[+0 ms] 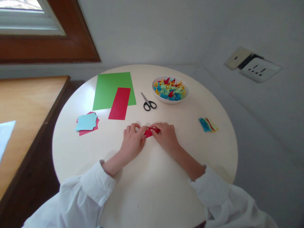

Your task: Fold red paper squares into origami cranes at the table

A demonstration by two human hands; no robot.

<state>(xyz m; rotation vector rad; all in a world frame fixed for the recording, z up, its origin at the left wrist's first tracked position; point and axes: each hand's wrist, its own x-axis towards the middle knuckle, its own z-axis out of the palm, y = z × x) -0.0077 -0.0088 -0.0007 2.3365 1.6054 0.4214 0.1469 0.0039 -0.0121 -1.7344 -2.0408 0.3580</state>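
A small piece of red paper (148,133), partly folded, lies between my hands near the middle of the round white table (152,193). My left hand (133,139) pinches its left side between thumb and forefinger. On its right side, the fingers of my right hand (165,135) close on the paper's upper edge. My fingertips cover much of the paper, so its exact folds are hidden. Beyond my hands lie scissors (148,104) with black handles and a red paper strip (120,104), which overlaps a large green sheet (104,90).
A white bowl (170,102) full of small colourful folded paper pieces stands at the back right. Blue, red and yellow folded strips (208,125) lie at the right. Light-blue and red paper squares (86,122) are stacked at the left. A wooden table (30,104) stands farther left.
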